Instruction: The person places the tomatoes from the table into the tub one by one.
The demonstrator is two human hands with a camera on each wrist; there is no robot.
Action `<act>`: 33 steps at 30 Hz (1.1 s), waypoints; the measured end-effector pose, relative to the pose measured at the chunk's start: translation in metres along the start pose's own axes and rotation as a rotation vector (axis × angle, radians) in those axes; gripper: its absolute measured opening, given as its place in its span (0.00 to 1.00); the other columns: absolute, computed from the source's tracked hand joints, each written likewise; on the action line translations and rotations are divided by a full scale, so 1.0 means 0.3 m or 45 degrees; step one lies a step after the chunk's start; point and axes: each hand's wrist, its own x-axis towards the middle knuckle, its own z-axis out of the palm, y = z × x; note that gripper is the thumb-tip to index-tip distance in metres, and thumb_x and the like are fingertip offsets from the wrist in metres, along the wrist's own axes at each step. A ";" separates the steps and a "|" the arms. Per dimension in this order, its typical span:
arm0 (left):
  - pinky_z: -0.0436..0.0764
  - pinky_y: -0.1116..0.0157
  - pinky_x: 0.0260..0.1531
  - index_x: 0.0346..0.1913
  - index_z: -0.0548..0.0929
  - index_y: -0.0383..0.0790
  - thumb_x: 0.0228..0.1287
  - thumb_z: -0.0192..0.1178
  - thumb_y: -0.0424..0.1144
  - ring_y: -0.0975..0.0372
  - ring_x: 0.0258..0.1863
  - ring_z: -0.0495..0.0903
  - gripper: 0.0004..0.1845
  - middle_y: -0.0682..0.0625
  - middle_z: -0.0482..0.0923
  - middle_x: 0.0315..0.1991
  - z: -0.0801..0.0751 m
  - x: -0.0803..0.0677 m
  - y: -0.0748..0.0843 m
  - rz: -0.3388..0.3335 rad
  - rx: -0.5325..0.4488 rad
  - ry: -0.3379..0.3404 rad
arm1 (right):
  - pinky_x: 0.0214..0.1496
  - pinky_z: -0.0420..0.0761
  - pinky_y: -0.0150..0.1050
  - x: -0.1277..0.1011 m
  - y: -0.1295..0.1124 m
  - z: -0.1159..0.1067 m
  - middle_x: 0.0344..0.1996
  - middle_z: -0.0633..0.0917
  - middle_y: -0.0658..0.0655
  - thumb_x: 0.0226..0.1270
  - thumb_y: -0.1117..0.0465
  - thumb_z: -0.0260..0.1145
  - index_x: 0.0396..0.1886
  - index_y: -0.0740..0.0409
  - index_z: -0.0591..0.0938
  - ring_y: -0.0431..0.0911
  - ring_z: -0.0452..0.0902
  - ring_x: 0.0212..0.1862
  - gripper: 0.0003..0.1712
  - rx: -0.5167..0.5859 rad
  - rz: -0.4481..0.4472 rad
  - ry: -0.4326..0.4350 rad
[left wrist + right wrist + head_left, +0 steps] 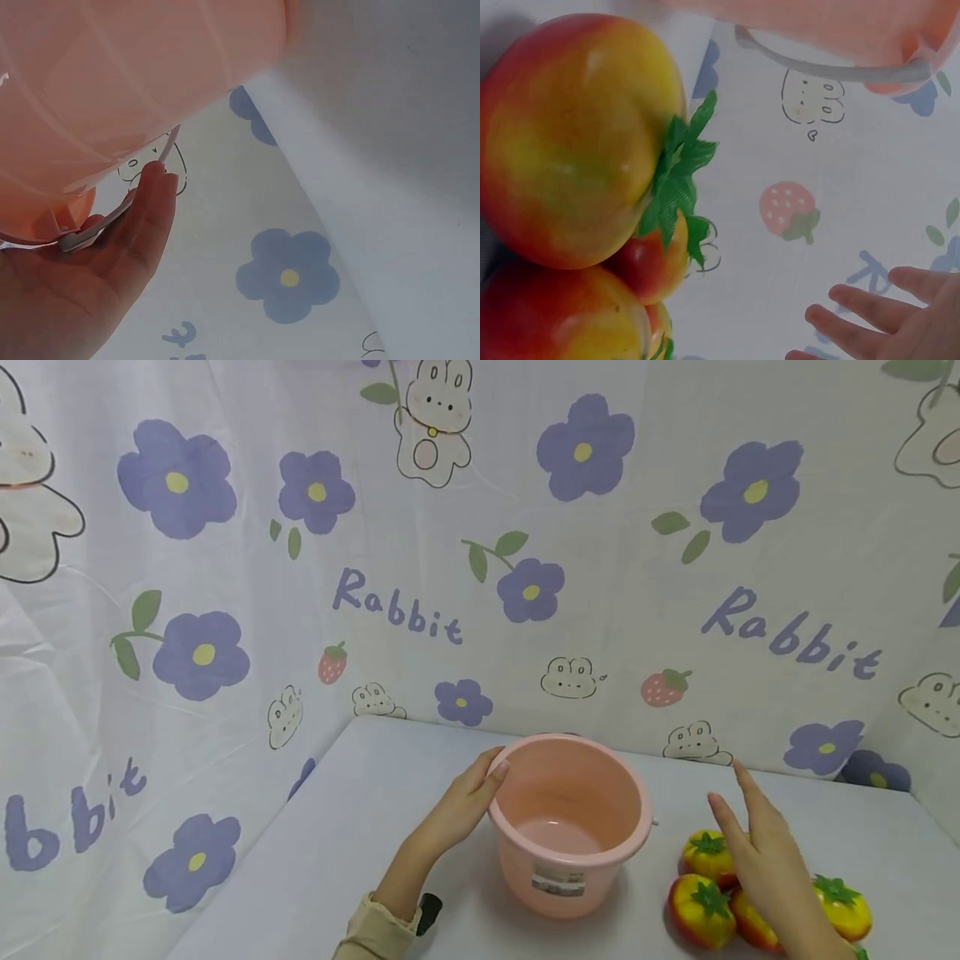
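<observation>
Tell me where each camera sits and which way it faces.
Head: on the person's head, facing forward and down at the bucket and fruit; left hand and right hand show.
Left wrist: worn there, facing the bucket's side and cloth; left hand shows.
Right wrist: worn there, facing fruit, handle and cloth; part of right hand shows.
Both wrist views share bucket and cloth.

— Please, which colours do the bucket [562, 839] and your sleeve [378, 931] have?
— The bucket is pale pink, its handle [832, 70] is grey, and my sleeve is beige.
— And the fruits [692, 922]?
— I see them yellow, passing into red, with green leaves [676, 176].
— The cloth [630, 560]?
— It is white, printed with purple flowers [585, 472] having yellow centres, pinkish strawberries [662, 689], black-outlined rabbits [438, 410] and the purple word "Rabbit" [396, 607].
</observation>
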 end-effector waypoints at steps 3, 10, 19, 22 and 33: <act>0.64 0.44 0.71 0.74 0.60 0.44 0.78 0.39 0.54 0.51 0.73 0.62 0.29 0.45 0.65 0.72 0.002 0.002 0.001 0.003 -0.006 -0.003 | 0.60 0.52 0.80 -0.004 0.022 -0.006 0.74 0.46 0.78 0.77 0.37 0.36 0.79 0.53 0.34 0.79 0.44 0.70 0.43 0.017 -0.001 0.032; 0.65 0.45 0.70 0.74 0.60 0.45 0.78 0.39 0.54 0.51 0.73 0.63 0.29 0.45 0.65 0.72 0.004 -0.001 0.005 0.001 -0.029 -0.008 | 0.61 0.50 0.80 -0.004 0.075 -0.018 0.74 0.44 0.77 0.77 0.37 0.35 0.78 0.54 0.33 0.79 0.42 0.70 0.44 0.057 0.057 0.042; 0.65 0.45 0.70 0.73 0.61 0.46 0.77 0.39 0.56 0.51 0.73 0.63 0.29 0.45 0.65 0.72 0.002 0.000 0.002 -0.004 -0.035 -0.012 | 0.65 0.48 0.77 -0.002 0.147 -0.036 0.73 0.45 0.79 0.79 0.40 0.36 0.77 0.62 0.36 0.80 0.43 0.69 0.43 0.057 0.085 0.124; 0.65 0.45 0.70 0.73 0.61 0.46 0.77 0.39 0.56 0.51 0.73 0.63 0.29 0.46 0.65 0.72 0.003 0.001 0.000 -0.004 -0.034 -0.015 | 0.65 0.50 0.76 0.001 0.171 -0.049 0.72 0.45 0.81 0.79 0.40 0.36 0.77 0.65 0.35 0.80 0.43 0.70 0.44 0.040 0.130 0.124; 0.68 0.45 0.68 0.73 0.62 0.50 0.78 0.40 0.54 0.52 0.71 0.66 0.26 0.47 0.66 0.71 0.005 0.003 -0.007 -0.004 -0.052 -0.018 | 0.69 0.44 0.75 0.010 0.269 -0.074 0.71 0.43 0.82 0.75 0.33 0.35 0.76 0.66 0.35 0.77 0.39 0.71 0.50 -0.021 0.387 0.120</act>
